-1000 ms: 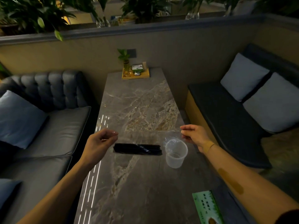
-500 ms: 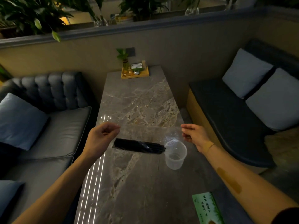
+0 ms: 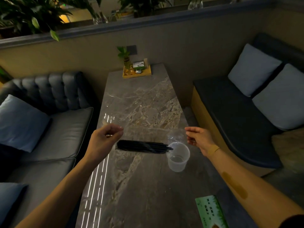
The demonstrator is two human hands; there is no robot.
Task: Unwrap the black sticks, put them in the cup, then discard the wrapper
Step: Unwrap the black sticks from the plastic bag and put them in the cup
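Clear plastic film, the wrapper (image 3: 153, 130), is stretched taut between two hands held apart at the same height over a marble table (image 3: 139, 186). Left hand (image 3: 103, 139) pinches one edge of the film with curled fingers; right hand (image 3: 199, 139) pinches the opposite edge between thumb and fingers. Spreading the sheet in this way appears intended to open it flat so that its contents hang free.

Black sticks (image 3: 143, 146) form one bundle between the two hands and slightly nearer the person, lying roughly level; whether the bundle rests in the sagging film or on the table cannot be told. Its right end reaches the rim of the cup (image 3: 178, 157), a translucent vessel standing upright just below the right hand, presumably stationed there to receive the sticks.

Counts: one wrapper, one cup, one bundle; individual sticks are too dark and close-packed to number. One green printed packet (image 3: 211, 211) lies beside the right forearm.
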